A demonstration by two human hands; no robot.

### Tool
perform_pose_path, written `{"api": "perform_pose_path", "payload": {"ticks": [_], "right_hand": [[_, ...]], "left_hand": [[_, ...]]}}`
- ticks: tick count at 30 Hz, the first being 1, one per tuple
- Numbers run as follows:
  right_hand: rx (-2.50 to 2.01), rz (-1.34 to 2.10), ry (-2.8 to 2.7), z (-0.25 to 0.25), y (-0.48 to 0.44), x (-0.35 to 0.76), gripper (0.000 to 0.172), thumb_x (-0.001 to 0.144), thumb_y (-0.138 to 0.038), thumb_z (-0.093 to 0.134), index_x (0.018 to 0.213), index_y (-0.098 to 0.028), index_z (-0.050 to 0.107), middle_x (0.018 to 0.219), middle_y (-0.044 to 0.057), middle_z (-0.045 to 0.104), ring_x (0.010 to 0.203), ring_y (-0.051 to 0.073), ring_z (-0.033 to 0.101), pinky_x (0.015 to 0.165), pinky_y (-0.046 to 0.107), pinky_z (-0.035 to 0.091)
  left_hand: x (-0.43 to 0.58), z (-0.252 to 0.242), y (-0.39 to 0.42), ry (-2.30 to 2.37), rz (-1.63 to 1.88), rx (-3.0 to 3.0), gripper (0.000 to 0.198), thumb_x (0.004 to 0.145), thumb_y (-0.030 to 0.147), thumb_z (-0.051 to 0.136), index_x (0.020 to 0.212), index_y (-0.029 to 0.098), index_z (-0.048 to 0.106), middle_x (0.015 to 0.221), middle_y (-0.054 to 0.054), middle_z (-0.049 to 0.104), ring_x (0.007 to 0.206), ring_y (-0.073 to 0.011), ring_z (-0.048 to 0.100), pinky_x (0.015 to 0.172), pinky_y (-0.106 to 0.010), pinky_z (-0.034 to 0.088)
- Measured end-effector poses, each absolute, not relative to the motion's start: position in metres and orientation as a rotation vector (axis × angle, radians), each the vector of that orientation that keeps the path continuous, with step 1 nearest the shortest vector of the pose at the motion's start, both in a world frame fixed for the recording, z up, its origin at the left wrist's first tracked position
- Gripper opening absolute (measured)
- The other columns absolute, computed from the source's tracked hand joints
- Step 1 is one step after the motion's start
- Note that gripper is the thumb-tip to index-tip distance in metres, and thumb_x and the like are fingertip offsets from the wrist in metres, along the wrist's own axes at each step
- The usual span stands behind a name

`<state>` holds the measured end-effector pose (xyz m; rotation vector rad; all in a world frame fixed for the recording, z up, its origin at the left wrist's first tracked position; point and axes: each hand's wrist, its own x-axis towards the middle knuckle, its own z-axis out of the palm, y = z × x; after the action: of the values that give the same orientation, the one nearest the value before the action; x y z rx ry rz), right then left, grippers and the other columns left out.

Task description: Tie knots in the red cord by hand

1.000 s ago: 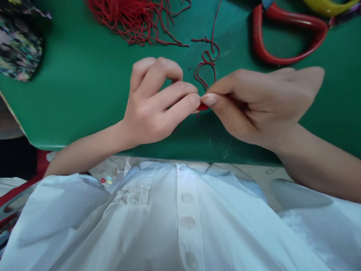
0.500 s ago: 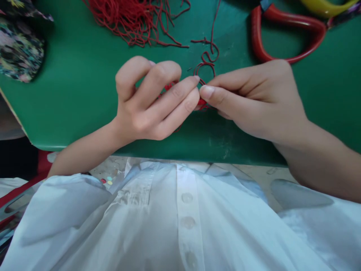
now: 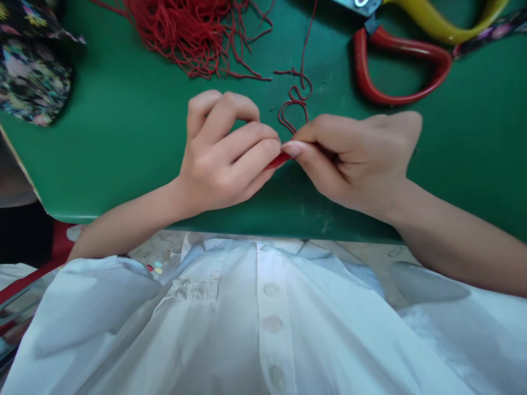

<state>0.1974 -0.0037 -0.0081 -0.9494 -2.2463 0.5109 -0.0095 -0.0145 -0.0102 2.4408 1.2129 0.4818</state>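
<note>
Head view: two pinches meeting on a small red piece (image 3: 278,160)

The piece sits at the centre of the frame, just above the near edge of the green counter (image 3: 102,137). My left grip (image 3: 222,156) curls over its lower-left end, narrow and holding, probably to steady it; the thumb is hidden. My right grip (image 3: 354,164) is a tight thumb-and-forefinger pinch at the upper-right end, a hold that seems suited to something so thin. Whether it also catches a strand, I cannot tell. Loose red cord (image 3: 305,112) loops on the counter beyond my fingertips and runs to the top edge, apparently left slack. A heap of red cords (image 3: 177,33) lies at top centre-left, and scissors (image 3: 405,46) at upper right, both seemingly within easy reach.
</note>
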Motion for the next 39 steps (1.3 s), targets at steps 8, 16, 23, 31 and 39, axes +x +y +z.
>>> {"api": "perform_pose_path", "payload": {"ticks": [8,16,23,31,39], "right_hand": [[-0.787,0.241,-2.318,-0.028,-0.002,0.2,0.034,0.1,-0.031,0.047,0.07,-0.019,0.055,0.053,-0.006,0.05,0.048,0.004,0.049,0.047,0.02,0.033],[-0.616,0.0,-2.308,-0.029,0.003,0.198,0.029,0.097,-0.022,0.053,0.068,-0.017,0.051,0.053,-0.005,0.05,0.049,0.006,0.043,0.049,0.023,0.033],[-0.693,-0.061,-2.294,-0.004,0.019,0.195,0.033,0.098,-0.023,0.049,0.065,-0.018,0.052,0.051,-0.003,0.05,0.048,0.007,0.043,0.05,0.022,0.031],[-0.918,0.068,-2.138,0.015,0.049,0.192,0.036,0.1,-0.028,0.042,0.066,-0.019,0.051,0.052,-0.004,0.051,0.047,0.006,0.043,0.051,0.02,0.031],[-0.818,0.175,-2.097,-0.022,0.045,0.196,0.028,0.097,-0.023,0.049,0.071,-0.017,0.055,0.054,-0.004,0.056,0.047,0.005,0.047,0.052,0.018,0.034]], "left_hand": [[-0.007,-0.008,-0.014,1.071,0.618,2.447,0.03,0.095,0.042,0.049,0.117,0.022,0.057,0.111,-0.006,0.069,0.111,-0.0221,0.061,0.096,-0.044,0.044],[-0.003,-0.01,-0.012,0.915,0.705,2.303,0.02,0.097,0.026,0.045,0.112,0.016,0.053,0.1,-0.006,0.07,0.088,-0.0116,0.063,0.079,-0.025,0.048],[-0.008,0.031,0.028,0.787,0.483,2.363,0.027,0.098,0.032,0.042,0.093,0.016,0.064,0.08,-0.003,0.068,0.08,-0.0126,0.059,0.081,-0.027,0.041],[0.003,0.033,0.057,0.827,0.687,1.969,0.029,0.098,0.038,0.043,0.087,0.017,0.06,0.079,0.0,0.067,0.076,-0.0091,0.058,0.078,-0.022,0.041],[0.01,-0.007,0.037,0.914,0.637,1.65,0.034,0.096,0.047,0.045,0.084,0.016,0.053,0.063,0.005,0.054,0.057,-0.0062,0.048,0.06,-0.02,0.038]]}}
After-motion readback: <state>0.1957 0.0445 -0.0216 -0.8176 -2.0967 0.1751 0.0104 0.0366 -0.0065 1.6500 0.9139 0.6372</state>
